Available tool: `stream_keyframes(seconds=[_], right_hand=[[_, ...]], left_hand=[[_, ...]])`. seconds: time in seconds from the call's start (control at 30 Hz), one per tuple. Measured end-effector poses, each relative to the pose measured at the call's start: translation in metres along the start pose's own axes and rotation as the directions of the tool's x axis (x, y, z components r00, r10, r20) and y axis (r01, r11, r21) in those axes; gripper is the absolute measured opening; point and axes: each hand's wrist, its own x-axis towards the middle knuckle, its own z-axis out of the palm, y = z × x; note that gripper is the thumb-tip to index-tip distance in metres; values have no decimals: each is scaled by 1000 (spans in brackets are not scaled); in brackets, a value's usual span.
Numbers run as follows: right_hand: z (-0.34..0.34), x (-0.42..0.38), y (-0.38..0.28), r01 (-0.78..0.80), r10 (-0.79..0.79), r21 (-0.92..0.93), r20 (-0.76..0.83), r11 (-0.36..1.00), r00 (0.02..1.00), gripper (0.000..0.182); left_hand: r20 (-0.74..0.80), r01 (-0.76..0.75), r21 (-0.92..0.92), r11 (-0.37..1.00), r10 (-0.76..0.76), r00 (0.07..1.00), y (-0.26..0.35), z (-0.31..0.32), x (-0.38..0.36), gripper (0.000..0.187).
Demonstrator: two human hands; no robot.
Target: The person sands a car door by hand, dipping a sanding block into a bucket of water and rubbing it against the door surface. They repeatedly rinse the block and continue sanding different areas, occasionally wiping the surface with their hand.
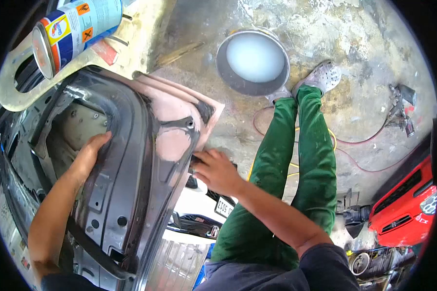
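Note:
A grey car door (124,189) fills the left side, its inner face toward me, with pinkish filler patches (172,145) along its outer edge. My left hand (90,153) grips the rim of the large opening in the inner panel; its thumb side shows and the other fingers are mostly hidden. At the door's right edge, my right hand (216,169) is curled, fingers bent around a small dark piece (195,161) that I cannot make out. Most of that piece is covered by the fingers.
A labelled metal can (77,34) lies tilted on a pale panel (9,94) at upper left. A bucket (223,72) of cloudy liquid stands by my feet. A spray gun (400,109) with a red hose (359,142) lies on the floor. A red car part (405,203) is at right.

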Motion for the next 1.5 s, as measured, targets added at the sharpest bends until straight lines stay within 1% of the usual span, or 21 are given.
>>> stream_keyframes(seconds=[0.07,0.1,0.2,0.27,0.33,0.37,0.4,0.47,0.5,0.6,0.77,0.87,0.93,0.97,1.07,1.1,1.2,1.23,1.33,1.43,1.5], right_hand=[[13,-6,27,36,-39,87,25,996,999,15],[10,3,43,-201,203,120,0,972,979,14],[9,2,38,-154,154,-8,119,988,981,15],[-5,2,-17,-10,20,88,-109,996,994,16],[6,-3,14,-46,39,117,55,992,998,24],[-3,4,23,-193,188,31,136,981,973,23],[-4,11,34,-214,218,52,-101,975,971,22],[26,-3,11,-397,399,79,-10,915,917,22],[13,-8,-12,-93,86,-51,-116,994,989,23],[-3,-10,-20,-5,5,37,4,999,1000,24],[12,-16,-39,-238,250,91,-157,967,955,21],[11,-26,-43,-75,87,113,-105,991,991,24],[8,-10,-5,-309,310,27,-47,951,950,27],[14,-3,12,-322,347,135,-247,937,905,31],[9,-16,-17,-160,165,42,-217,986,962,30],[0,-17,-35,-166,180,92,-173,982,968,28],[4,-12,-8,-154,186,160,-210,975,960,27],[9,-6,0,-281,325,195,-249,940,912,29],[7,-9,6,-198,217,105,-228,975,949,28],[1,-3,28,-211,238,149,-197,966,951,28],[3,7,40,-232,250,103,-222,967,943,27]], left_hand=[[30,55,-2,998,-55,998,-11,-2,-7,57],[32,127,-42,991,-125,992,-6,1,-14,56],[-45,37,22,999,-36,998,-19,-5,1,55],[-29,4,9,1000,-4,1000,-25,-8,10,57],[53,49,28,998,-51,997,-20,-9,2,58],[38,50,61,997,-53,998,-18,-10,-2,60],[11,45,76,996,-46,999,-20,-8,-4,60],[-44,0,112,994,5,999,-16,-5,0,60],[-105,-54,176,983,74,992,-19,-4,1,61],[-4,-11,107,994,12,1000,-7,1,-10,60],[-60,56,49,997,-53,997,5,10,-18,57],[-51,60,27,998,-58,997,7,13,-19,56],[-3,72,4,997,-72,997,6,13,-22,55],[34,71,-2,997,-71,997,9,13,-26,55],[-65,-23,82,996,29,997,3,7,-14,54],[-123,-46,134,990,63,990,2,10,-13,54],[88,99,-73,992,-92,992,10,11,-25,54],[62,64,-4,998,-64,996,5,6,-20,54],[-19,-7,149,989,10,1000,3,4,-14,55],[-22,-71,136,988,74,997,-6,0,-5,56],[40,0,74,997,-3,999,0,4,-12,56]])
